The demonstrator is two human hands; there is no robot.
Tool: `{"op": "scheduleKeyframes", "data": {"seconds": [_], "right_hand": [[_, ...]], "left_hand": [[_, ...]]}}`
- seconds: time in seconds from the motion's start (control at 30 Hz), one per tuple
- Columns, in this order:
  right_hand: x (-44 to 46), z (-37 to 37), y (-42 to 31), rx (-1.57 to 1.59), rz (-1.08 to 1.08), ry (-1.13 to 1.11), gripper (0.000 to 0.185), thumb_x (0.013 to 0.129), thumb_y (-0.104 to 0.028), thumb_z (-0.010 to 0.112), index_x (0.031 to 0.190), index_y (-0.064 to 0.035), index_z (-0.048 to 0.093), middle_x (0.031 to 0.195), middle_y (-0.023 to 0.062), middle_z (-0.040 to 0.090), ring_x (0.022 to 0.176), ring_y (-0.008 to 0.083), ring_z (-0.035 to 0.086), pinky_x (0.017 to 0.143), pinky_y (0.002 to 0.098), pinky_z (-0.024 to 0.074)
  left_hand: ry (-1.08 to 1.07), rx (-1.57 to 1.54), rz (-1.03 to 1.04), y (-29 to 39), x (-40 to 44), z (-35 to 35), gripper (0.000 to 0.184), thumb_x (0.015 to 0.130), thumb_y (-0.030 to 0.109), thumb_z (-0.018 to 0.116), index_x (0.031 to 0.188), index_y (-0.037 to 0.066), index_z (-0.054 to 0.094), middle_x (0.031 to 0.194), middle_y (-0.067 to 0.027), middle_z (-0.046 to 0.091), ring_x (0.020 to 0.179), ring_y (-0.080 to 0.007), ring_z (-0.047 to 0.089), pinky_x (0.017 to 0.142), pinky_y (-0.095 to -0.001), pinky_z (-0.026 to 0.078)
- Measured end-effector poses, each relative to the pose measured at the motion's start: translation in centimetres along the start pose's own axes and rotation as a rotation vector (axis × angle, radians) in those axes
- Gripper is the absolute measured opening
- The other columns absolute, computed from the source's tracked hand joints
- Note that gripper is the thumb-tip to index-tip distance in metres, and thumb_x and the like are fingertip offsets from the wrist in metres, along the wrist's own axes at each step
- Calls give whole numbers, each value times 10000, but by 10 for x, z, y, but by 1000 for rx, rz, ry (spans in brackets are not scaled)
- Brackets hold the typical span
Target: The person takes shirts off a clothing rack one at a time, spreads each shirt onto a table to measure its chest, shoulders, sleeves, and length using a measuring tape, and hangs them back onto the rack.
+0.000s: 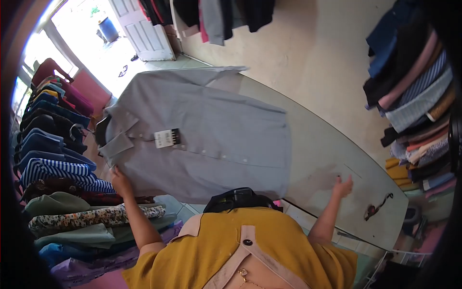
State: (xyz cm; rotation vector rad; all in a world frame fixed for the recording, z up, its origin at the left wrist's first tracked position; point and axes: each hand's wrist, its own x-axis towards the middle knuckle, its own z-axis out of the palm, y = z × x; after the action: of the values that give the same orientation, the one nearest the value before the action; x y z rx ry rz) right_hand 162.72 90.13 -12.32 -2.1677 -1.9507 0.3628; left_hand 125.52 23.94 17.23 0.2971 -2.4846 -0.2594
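Note:
A grey button-up shirt [207, 125] lies spread on the pale tabletop [317, 139], collar toward the left and buttons up. A black hanger [101, 129] sits inside its collar, with the hook sticking out leftward. On the shirt's front rests a white paper tag [166, 138] with a black edge. My left hand [121, 182] pinches the shirt's near shoulder edge, just below the collar. Apart from the shirt, my right hand [342, 187] is over the tabletop's right part, fingers spread and holding nothing.
A small dark object with a strap [378, 207] lies at the tabletop's right end. Hanging clothes [57, 164] crowd the left side; more garments [414, 96] hang at the right and top. A white door [144, 29] stands open at the upper left.

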Motion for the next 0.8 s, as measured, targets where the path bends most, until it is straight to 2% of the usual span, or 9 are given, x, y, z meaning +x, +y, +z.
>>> {"op": "scheduleKeyframes", "data": {"seconds": [0.1,0.17,0.23,0.3,0.4,0.53,0.6,0.73,0.8], "right_hand": [[-28,27,-65,52,-76,-96,647,780,-377,661,1343,-305,351,1421,103,297,1281,327,293,937,559,341],[-51,32,-127,29,-152,-288,619,806,-393,624,1351,-307,343,1453,104,233,1320,330,219,981,574,279],[-76,33,-190,4,-220,-359,608,820,-413,599,1356,-307,334,1462,116,205,1334,331,187,998,580,244],[-119,38,-202,-8,-268,-409,598,834,-434,574,1362,-306,325,1471,127,178,1348,332,155,1014,587,209],[-156,47,-230,-99,-245,-309,586,853,-461,532,1371,-300,309,1474,157,149,1356,340,135,1023,596,179],[-163,59,-279,-26,-202,-253,575,857,-411,551,1365,-278,317,1460,178,171,1345,357,163,1020,587,205],[-173,73,-316,182,-441,-44,587,835,-307,611,1351,-225,343,1432,185,237,1317,373,221,1024,535,244],[-222,72,-442,511,-661,59,604,792,-202,659,1326,-154,381,1383,190,319,1271,391,287,1021,492,272],[-257,68,-518,640,-918,82,596,768,-168,672,1302,-111,413,1345,194,361,1245,393,319,1021,489,273]], "left_hand": [[114,-127,-73,-29,3,1,473,943,395,389,1091,-39,501,949,-286,594,885,-446,559,728,-460,431],[177,-206,-157,-26,24,-7,541,946,406,396,1148,-91,466,1049,-294,567,971,-421,546,785,-415,428],[236,-202,-141,-26,61,-16,530,946,394,406,1148,-92,467,1028,-295,573,950,-423,554,769,-415,433],[291,-226,-111,-63,76,-22,520,945,382,417,1147,-94,467,1008,-296,580,930,-425,561,753,-415,438],[297,-240,-63,-87,103,-17,433,941,343,444,1114,-50,496,925,-266,606,850,-411,586,694,-415,449],[168,-176,139,-66,117,6,264,923,267,469,1037,36,523,825,-221,606,749,-407,585,605,-439,437],[144,-126,167,-65,137,19,213,912,240,479,1014,58,526,806,-211,602,731,-408,581,588,-451,429],[107,14,332,-63,196,45,188,848,187,536,1003,80,532,776,-196,601,716,-405,582,581,-469,425],[-88,51,370,-65,237,55,196,801,151,580,979,84,532,765,-182,600,712,-398,582,582,-462,433]]}}
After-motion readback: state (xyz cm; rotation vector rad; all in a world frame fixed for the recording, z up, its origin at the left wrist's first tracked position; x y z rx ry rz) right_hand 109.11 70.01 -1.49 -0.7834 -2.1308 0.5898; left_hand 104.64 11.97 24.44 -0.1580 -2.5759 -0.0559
